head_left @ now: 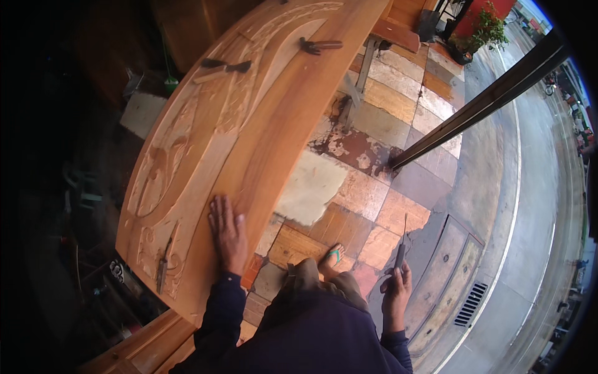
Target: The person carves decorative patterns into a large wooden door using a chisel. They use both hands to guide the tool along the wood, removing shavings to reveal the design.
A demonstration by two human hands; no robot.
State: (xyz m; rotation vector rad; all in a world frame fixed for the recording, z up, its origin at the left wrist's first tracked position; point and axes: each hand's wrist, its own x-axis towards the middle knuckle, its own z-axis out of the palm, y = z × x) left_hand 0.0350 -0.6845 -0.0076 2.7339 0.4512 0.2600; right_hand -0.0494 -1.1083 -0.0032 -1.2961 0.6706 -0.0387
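A long carved wooden panel point(289, 100) stretches from the upper middle down along my left side, with scrollwork and a plain band along its right edge. My left hand point(229, 235) rests on that plain band, fingers extended. My right hand point(397, 293) grips a slim carving tool point(400, 255) over the paving, its thin metal blade pointing up. On the panel lie another slim tool point(162, 271) near the lower left, a dark tool with a wooden piece point(225, 66) higher up, and a dark tool with a brown handle point(321, 45) near the top.
A trestle support point(364, 75) stands under the panel. A dark post point(467, 112) rises on the right, with a road point(529, 199) beyond it and a drain grate point(470, 304). Potted plants point(476, 34) are at the top right. My sandalled foot point(331, 257) is on the mixed tiles point(367, 187).
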